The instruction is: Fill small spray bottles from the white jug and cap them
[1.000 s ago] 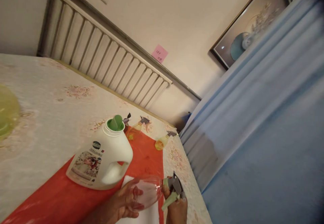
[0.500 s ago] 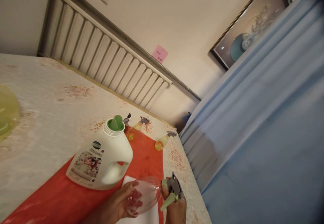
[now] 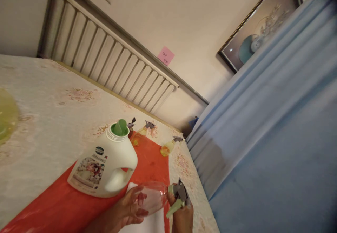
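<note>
A clear pinkish spray bottle (image 3: pixel 155 198) lies sideways between my hands, with no liquid visible in it. My left hand (image 3: pixel 129 206) is wrapped round its base end. At the neck, my right hand (image 3: pixel 181 215) grips the grey and green spray head (image 3: pixel 179 194); some of its fingers are hidden behind the head. Close by on the left stands a large white detergent jug (image 3: pixel 107 166), uncapped, with a green spout in its mouth. Under the bottle is a white sheet or cloth (image 3: pixel 150 222) on a red mat (image 3: pixel 151 162).
Two spray bottles with yellow liquid stand farther back, one (image 3: pixel 168 148) at the mat's right edge. A dark nozzle (image 3: pixel 132 122) shows behind the jug. A translucent yellow container (image 3: pixel 7 115) is at far left. A blue curtain (image 3: pixel 258 127) hangs beside the table's right edge.
My left hand's fingers have shifted and loosened slightly on the base of the bottle. The bottle has tilted a little; my right hand stays on the spray head.
</note>
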`<state>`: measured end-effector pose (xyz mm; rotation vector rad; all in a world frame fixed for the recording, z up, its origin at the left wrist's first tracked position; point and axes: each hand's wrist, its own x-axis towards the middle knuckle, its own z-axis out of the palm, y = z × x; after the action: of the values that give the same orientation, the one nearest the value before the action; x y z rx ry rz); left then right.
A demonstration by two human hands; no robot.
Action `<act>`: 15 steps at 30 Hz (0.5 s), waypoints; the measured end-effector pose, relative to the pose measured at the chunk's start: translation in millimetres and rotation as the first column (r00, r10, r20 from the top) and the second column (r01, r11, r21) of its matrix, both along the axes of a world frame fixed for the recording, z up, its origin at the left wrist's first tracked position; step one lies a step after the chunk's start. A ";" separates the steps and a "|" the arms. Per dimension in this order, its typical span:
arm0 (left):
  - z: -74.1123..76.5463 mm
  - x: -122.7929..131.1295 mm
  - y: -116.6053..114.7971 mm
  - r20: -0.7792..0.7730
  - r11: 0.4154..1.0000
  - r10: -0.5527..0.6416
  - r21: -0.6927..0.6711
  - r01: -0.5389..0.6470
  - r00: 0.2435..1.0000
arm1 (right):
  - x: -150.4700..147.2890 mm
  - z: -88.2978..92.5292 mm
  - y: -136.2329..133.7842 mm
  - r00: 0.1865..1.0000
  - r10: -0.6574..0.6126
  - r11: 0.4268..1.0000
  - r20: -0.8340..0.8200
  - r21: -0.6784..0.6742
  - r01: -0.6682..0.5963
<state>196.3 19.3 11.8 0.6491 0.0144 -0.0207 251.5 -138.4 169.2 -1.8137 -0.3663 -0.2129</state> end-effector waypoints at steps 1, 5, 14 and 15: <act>0.5 -0.4 -0.2 -0.010 1.000 -0.003 0.012 0.003 1.000 | -0.2 1.3 0.0 1.000 0.002 1.000 -0.002 -0.007 -0.002; 5.0 -1.7 -2.4 -0.010 0.999 -0.033 0.022 0.034 0.999 | 0.6 1.8 0.6 0.999 0.044 0.999 -0.022 0.008 -0.044; 22.3 -9.4 -3.5 0.001 0.991 -0.035 -0.132 0.034 0.999 | -5.8 9.6 7.1 0.999 0.030 0.998 -0.031 0.053 -0.029; 23.3 -9.9 -3.1 -0.003 0.992 -0.021 -0.122 0.021 1.000 | -6.2 10.7 7.5 0.999 0.025 0.999 -0.029 0.040 -0.024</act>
<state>186.4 16.2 35.1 0.5269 0.0099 -0.0426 245.3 -131.0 179.9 -1.7709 -0.3610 -0.1752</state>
